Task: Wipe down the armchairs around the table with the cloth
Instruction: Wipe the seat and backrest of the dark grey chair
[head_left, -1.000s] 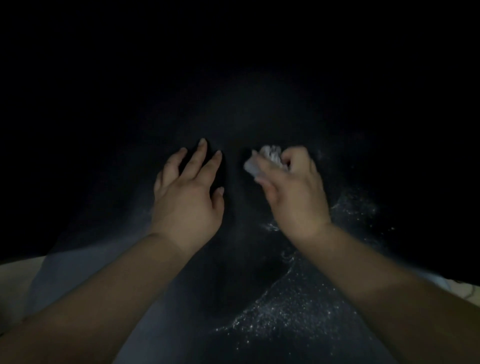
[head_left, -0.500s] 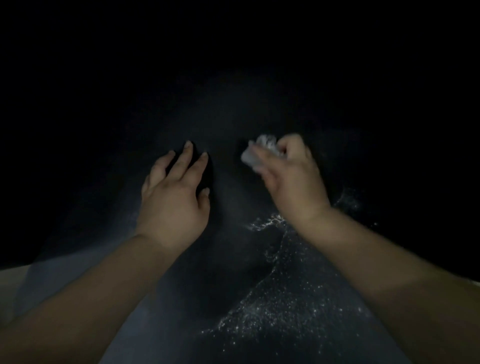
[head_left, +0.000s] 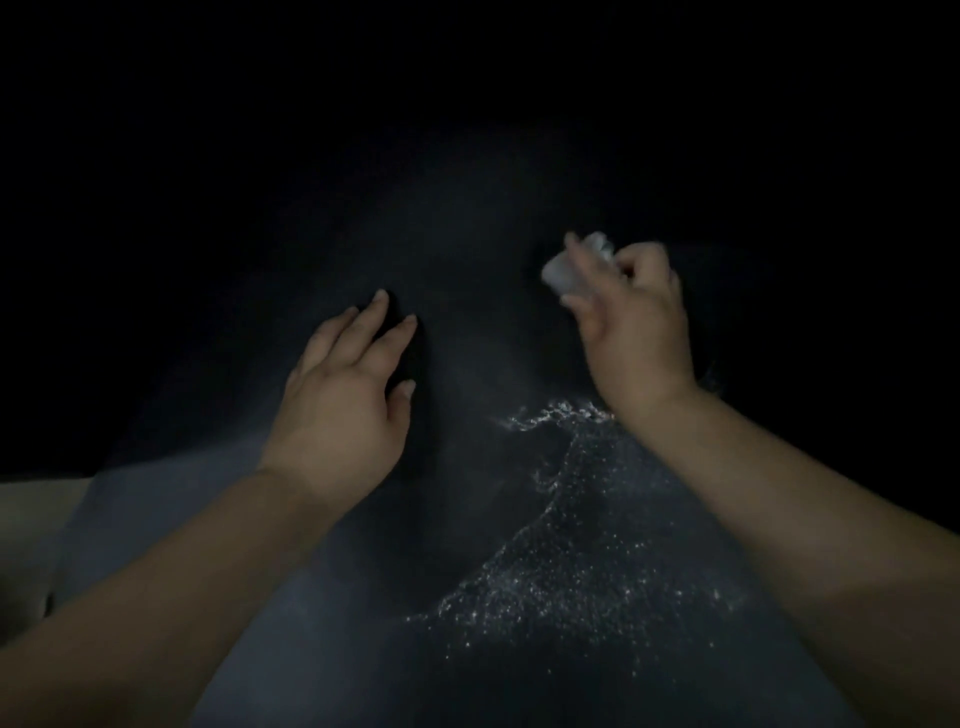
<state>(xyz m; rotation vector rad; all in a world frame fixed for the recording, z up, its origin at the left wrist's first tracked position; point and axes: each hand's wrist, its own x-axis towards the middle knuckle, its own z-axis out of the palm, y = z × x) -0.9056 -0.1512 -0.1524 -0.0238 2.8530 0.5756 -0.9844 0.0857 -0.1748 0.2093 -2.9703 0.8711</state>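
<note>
The scene is very dark. A dark armchair surface (head_left: 467, 322) fills the middle of the view, with glistening wet specks (head_left: 587, 561) on its lower right part. My left hand (head_left: 348, 400) lies flat on the surface, fingers spread, holding nothing. My right hand (head_left: 634, 322) is higher and to the right, its fingers closed around a small crumpled white cloth (head_left: 571, 265) that sticks out past the fingertips. Whether the cloth touches the surface I cannot tell.
A pale strip (head_left: 36, 509), perhaps floor or another surface, shows at the lower left edge. Everything above and to the sides is black, with nothing to be made out.
My right hand with the cloth has moved up and to the right across the dark surface. My left hand has stayed flat, shifting slightly. More of the wet streak below the right wrist shows.
</note>
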